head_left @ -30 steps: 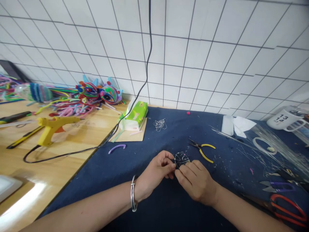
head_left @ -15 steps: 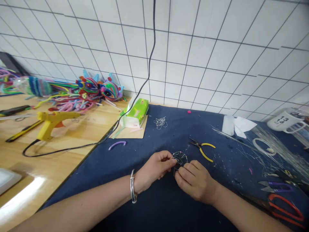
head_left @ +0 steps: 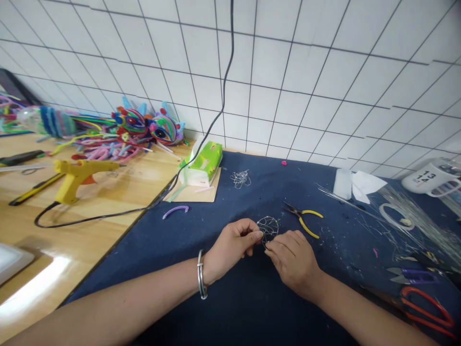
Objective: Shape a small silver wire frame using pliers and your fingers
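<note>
A small round wire ornament (head_left: pixel 268 226) with thin strands across it is held just above the dark blue cloth (head_left: pixel 230 298). My left hand (head_left: pixel 230 245), with a silver bangle on the wrist, pinches its left rim. My right hand (head_left: pixel 293 259) pinches its lower right edge with curled fingers. Yellow-handled pliers (head_left: pixel 304 217) lie on the cloth just beyond my right hand.
A yellow glue gun (head_left: pixel 77 175) with a black cord lies on the wooden table at left, behind it colourful pipe-cleaner figures (head_left: pixel 147 129). A green tissue pack (head_left: pixel 202 166), a wire tangle (head_left: pixel 240 179), a white mug (head_left: pixel 430 180), loose wires and red-handled scissors (head_left: pixel 428 307) lie around.
The view has shifted a little. Both hands have turned the wire ornament slightly and lifted it; the left fingers now pinch its rim more from the side.
</note>
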The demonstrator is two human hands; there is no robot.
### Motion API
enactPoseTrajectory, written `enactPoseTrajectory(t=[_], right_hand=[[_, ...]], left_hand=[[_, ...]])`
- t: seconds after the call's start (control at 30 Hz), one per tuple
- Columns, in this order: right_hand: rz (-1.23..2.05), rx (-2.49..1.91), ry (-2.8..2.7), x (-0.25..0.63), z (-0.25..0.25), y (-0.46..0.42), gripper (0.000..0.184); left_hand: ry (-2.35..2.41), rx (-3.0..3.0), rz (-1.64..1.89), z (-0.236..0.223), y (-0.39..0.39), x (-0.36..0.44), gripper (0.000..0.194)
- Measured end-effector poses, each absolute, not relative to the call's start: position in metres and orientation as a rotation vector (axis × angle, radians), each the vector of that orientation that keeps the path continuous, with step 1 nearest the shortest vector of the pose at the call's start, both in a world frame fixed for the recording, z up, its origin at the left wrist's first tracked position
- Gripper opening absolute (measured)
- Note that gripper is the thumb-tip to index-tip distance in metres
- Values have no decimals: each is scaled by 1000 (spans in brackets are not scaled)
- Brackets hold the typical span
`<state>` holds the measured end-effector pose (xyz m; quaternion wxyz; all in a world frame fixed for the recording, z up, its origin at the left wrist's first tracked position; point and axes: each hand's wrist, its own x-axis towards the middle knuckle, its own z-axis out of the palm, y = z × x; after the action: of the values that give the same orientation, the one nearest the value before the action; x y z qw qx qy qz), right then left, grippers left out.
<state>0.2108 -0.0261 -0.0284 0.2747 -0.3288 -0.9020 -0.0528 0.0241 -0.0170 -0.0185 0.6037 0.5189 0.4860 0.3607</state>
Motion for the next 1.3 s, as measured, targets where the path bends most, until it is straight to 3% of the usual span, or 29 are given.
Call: enactPoseTrajectory(t=[0.4, 0.73, 1.3], right_hand=[[278, -1006, -2159, 205, -26, -30, 10], [-512, -558, -2522, 218, -16, -27, 18], [-665, -402, -2597, 219, -14, -25, 16]], left_hand=[[1164, 1210, 910, -18, -21, 26, 19], [1106, 1150, 970, -20, -22, 28, 19], [1042, 1025, 976, -16, -24, 28, 22]])
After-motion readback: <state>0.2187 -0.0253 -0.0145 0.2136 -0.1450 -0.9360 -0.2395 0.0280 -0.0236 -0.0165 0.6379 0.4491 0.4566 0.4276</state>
